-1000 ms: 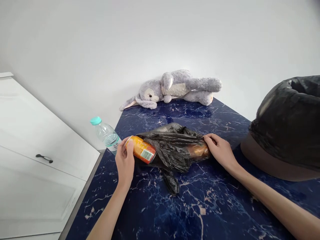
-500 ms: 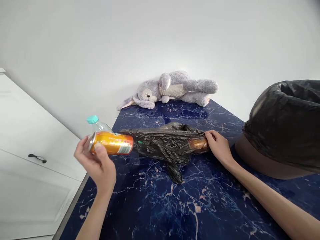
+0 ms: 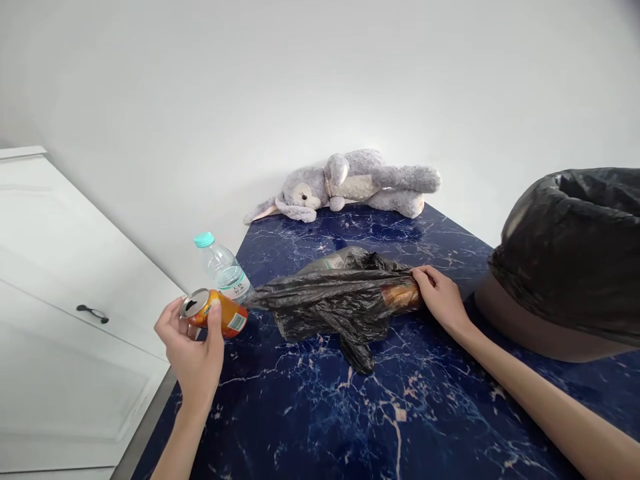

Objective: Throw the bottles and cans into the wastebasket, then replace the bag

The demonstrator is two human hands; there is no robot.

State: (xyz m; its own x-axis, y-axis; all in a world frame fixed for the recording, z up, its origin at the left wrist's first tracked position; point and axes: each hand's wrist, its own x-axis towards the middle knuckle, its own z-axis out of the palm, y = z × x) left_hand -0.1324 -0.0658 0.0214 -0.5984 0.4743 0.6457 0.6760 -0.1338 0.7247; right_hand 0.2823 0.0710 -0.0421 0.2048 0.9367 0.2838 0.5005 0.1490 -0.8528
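Note:
My left hand [image 3: 194, 357] is closed around an orange drink can [image 3: 225, 315], which tilts with its opened top facing up and left. Just behind the can stands a clear water bottle [image 3: 231, 275] with a turquoise cap. A black plastic bag [image 3: 320, 303] lies crumpled on the table, its left end drawn to a point near the can; whether they touch I cannot tell. My right hand [image 3: 443, 300] pinches the bag's right edge. An orange-brown item [image 3: 401, 295], not clear in kind, shows at the bag's right end, partly covered.
On the blue marble-patterned table [image 3: 310, 413], a grey plush rabbit [image 3: 350, 183] lies on its side against the wall. To the right stands a brown bin [image 3: 540, 327] lined with a black bag [image 3: 575, 247]. A white cabinet [image 3: 65, 267] stands left of the table.
The can has moved left and down, away from the bag's left end, and its opened top now shows. More of the bottle is visible. My right hand keeps its hold on the bag.

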